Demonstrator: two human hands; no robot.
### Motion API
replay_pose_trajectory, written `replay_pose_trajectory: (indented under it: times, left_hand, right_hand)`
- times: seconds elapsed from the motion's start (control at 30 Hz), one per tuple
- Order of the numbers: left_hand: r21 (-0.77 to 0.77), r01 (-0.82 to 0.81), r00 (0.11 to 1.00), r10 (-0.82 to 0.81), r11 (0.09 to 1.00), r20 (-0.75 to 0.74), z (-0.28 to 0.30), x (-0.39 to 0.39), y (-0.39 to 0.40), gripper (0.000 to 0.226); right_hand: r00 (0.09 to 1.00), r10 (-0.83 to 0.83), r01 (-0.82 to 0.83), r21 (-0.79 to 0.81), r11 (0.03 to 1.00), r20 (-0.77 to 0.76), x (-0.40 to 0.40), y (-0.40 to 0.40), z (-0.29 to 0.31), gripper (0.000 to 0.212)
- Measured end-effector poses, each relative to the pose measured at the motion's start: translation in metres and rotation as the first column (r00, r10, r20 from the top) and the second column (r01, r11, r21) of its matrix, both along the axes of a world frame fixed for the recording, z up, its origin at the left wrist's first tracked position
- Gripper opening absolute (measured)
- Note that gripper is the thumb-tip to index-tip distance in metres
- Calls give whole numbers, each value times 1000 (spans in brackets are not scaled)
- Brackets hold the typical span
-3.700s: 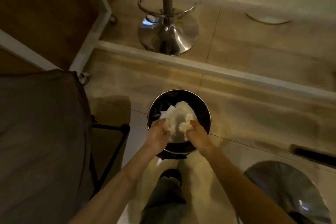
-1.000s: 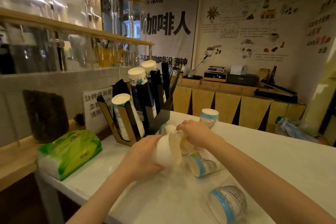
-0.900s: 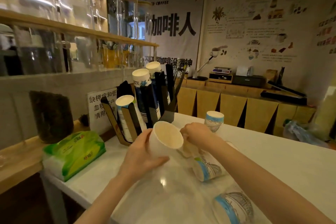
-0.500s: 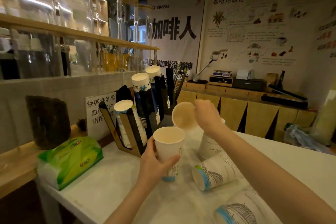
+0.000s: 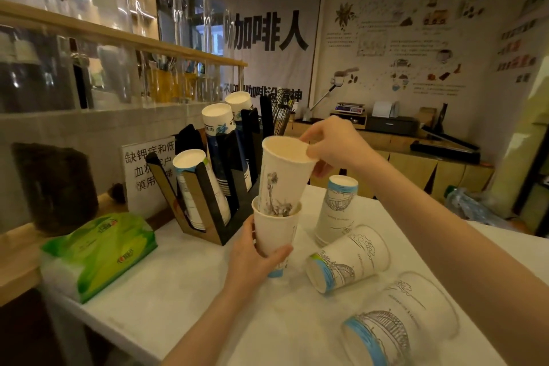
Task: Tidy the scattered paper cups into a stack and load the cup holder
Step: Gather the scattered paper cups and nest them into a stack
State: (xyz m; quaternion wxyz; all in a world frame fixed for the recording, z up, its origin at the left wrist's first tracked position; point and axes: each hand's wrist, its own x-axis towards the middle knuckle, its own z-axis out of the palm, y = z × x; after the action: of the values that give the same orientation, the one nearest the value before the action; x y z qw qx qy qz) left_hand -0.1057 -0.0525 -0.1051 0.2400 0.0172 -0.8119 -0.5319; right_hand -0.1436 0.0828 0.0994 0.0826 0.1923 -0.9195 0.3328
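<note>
At frame centre, the left hand (image 5: 252, 252) grips a paper cup (image 5: 274, 235) while the right hand (image 5: 332, 142) pinches a second cup (image 5: 282, 175) partly nested inside it.

Green tissue pack (image 5: 99, 252) beside a printed sign (image 5: 148, 169) (left counter edge)

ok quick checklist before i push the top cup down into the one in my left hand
1. Left hand grips the lower cup by its side: ok.
2. Right hand pinches the upper cup at its rim: ok.
3. Upper cup's base already inside the lower cup's mouth: ok.
4. Cups lined up: not ok, upper cup leans right.
5. Upper cup empty: ok; lower cup inside: cannot tell.
6. Loose cups left on the table: not ok, three remain.
</note>
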Motion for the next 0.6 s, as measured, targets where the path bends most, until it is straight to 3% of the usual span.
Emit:
replay_pose_trajectory:
  times: [0.3,0.47,0.6]
  left_hand:
    - [30,24,1000,-25,999,7,0,2,-1,89]
    - [29,44,999,-44,999,2,-2,2,-1,89]
    - [8,49,999,-49,999,-19,-2,2,-2,89]
  right_hand:
    - [997,-65,76,259,963,-52,-11,-18,-74,28]
    - [999,-43,41,260,965,2,-5,-13,-84,41]
    - [996,-30,15,173,985,84,8,-3,-77,51]
